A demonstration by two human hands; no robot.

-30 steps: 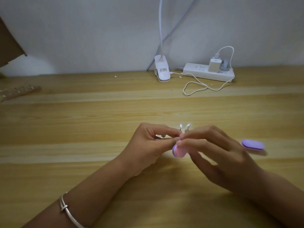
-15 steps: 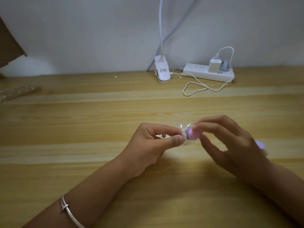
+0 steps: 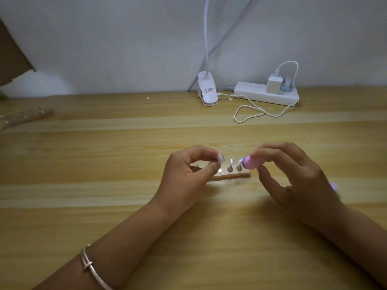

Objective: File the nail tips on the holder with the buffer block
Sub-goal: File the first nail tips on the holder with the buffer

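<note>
A small wooden holder strip [image 3: 240, 174] lies on the table between my hands. Two metal pegs [image 3: 234, 168] stand on it, each with a clear nail tip on top. My left hand [image 3: 186, 176] hovers over the strip's left part and pinches a pale nail tip [image 3: 220, 158] between forefinger and thumb. My right hand [image 3: 293, 174] holds a pink and purple buffer block [image 3: 251, 163] in its fingertips. The block's end sits right beside the rightmost peg.
Another purple buffer [image 3: 333, 186] peeks out behind my right hand. At the back stand a white clip lamp base [image 3: 207, 92] and a power strip [image 3: 265, 94] with a charger and looped cable [image 3: 249, 114]. A second holder strip [image 3: 25, 117] lies far left.
My right hand carried the buffer block up and to the right, away from my left fingertips. The left hand's fingers spread a little, and the holder and pegs now show between the hands.
</note>
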